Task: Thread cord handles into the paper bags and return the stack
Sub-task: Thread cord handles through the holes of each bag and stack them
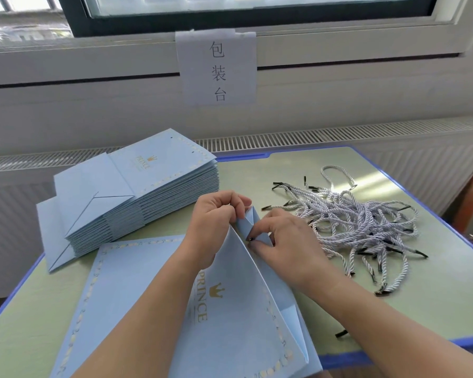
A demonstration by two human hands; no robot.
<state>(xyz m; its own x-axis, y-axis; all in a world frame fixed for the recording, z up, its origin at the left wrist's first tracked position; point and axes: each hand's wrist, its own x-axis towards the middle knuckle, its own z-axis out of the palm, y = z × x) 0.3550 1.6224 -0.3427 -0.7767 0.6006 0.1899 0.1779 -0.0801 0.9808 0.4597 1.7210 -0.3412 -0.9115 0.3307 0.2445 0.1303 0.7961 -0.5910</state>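
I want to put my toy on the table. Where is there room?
The bare green table between the stack and the cords is free. So is the near left corner, below the stack. The middle is crowded by the bag and both hands.

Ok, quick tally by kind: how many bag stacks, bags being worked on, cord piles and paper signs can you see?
Stack of flat light-blue paper bags: 1
Opened light-blue paper bag held in both hands: 1
Pile of white twisted cord handles with black tips: 1
White paper sign with black characters: 1
Total: 4
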